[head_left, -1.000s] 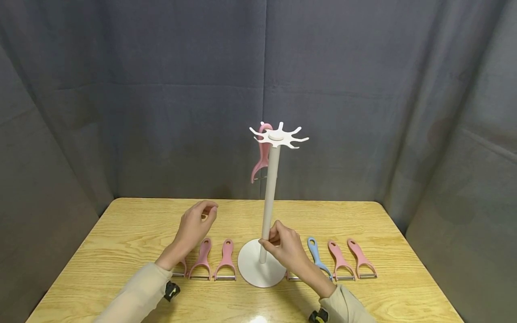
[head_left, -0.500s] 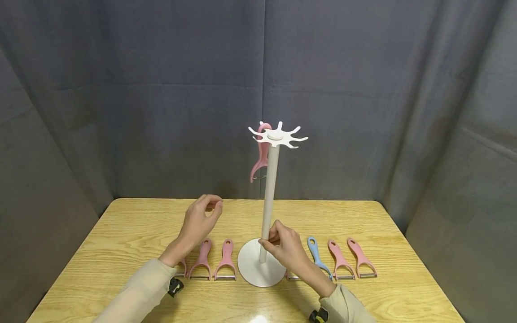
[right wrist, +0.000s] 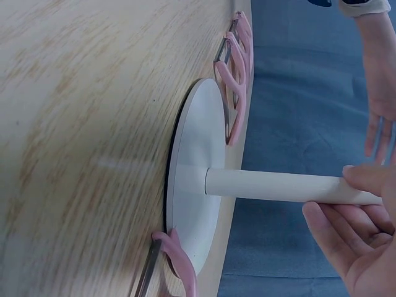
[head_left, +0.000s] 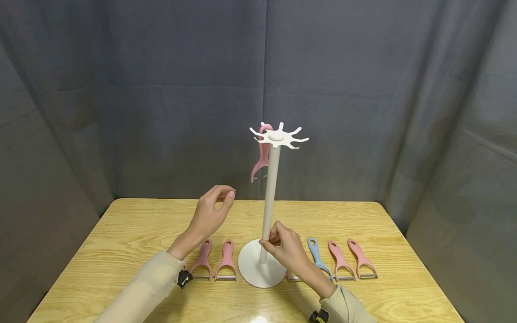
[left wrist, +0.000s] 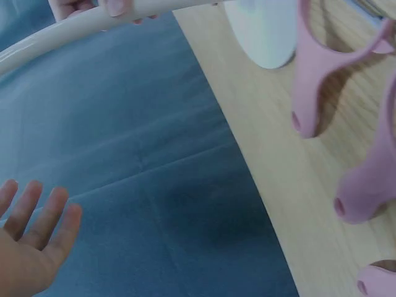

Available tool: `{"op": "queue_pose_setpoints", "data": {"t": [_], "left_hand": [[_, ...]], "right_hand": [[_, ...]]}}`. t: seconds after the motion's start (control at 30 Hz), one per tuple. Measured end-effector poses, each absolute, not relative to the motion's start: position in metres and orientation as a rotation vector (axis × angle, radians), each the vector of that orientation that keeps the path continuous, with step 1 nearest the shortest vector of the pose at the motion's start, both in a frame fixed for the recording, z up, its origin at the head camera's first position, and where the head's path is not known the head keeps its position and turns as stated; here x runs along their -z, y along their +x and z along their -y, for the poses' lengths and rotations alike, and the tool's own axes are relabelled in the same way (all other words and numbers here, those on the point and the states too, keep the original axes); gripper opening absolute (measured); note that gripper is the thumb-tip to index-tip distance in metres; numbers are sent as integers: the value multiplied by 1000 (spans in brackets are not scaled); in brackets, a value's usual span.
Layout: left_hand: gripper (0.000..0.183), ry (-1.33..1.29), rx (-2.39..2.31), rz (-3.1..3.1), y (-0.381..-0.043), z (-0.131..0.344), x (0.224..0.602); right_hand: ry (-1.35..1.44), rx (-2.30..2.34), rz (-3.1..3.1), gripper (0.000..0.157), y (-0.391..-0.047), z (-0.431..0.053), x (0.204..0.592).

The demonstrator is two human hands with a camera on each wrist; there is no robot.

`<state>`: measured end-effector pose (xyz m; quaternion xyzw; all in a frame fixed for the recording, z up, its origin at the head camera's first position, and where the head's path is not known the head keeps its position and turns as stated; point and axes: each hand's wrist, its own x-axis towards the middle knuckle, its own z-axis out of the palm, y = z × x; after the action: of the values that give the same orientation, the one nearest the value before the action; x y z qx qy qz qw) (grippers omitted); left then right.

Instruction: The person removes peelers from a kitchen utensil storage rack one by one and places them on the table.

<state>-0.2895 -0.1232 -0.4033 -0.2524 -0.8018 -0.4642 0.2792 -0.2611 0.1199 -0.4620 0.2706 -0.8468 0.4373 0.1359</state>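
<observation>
A white stand has a round base (head_left: 261, 273), an upright pole (head_left: 271, 193) and a ring of hooks (head_left: 278, 137) on top. My right hand (head_left: 287, 247) grips the pole low down, thumb and fingers around it, as the right wrist view also shows. One pink peeler (head_left: 264, 150) hangs from a hook at the back left, partly behind the pole. My left hand (head_left: 211, 211) is raised left of the pole, fingers loosely bent and holding nothing. In the left wrist view, the fingers (left wrist: 52, 216) are spread apart.
Left of the base lie pink peelers (head_left: 227, 258), some partly hidden by my left arm. To the right are a blue peeler (head_left: 316, 255), two pink peelers (head_left: 361, 258) and another mostly behind my right arm. Grey curtains (head_left: 181, 112) surround the wooden table (head_left: 133, 224).
My left hand has moved up and to the right, closer to the pole. The right hand stays on the pole, and the stand and peelers have not moved.
</observation>
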Motion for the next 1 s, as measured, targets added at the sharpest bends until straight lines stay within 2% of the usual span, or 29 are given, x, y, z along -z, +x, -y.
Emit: {"op": "queue_pose_setpoints", "data": {"t": [0.27, 0.53, 1.0], "left_hand": [[20, -739, 1264, 2063, -292, 112, 388], [13, -736, 1357, 1948, -296, 101, 367], [17, -810, 1751, 1820, -300, 84, 327]], "right_hand": [[773, -1264, 2456, 24, -261, -120, 462], [763, -1269, 2465, 24, -260, -120, 462], [764, -1262, 2462, 24, -260, -119, 462]]}}
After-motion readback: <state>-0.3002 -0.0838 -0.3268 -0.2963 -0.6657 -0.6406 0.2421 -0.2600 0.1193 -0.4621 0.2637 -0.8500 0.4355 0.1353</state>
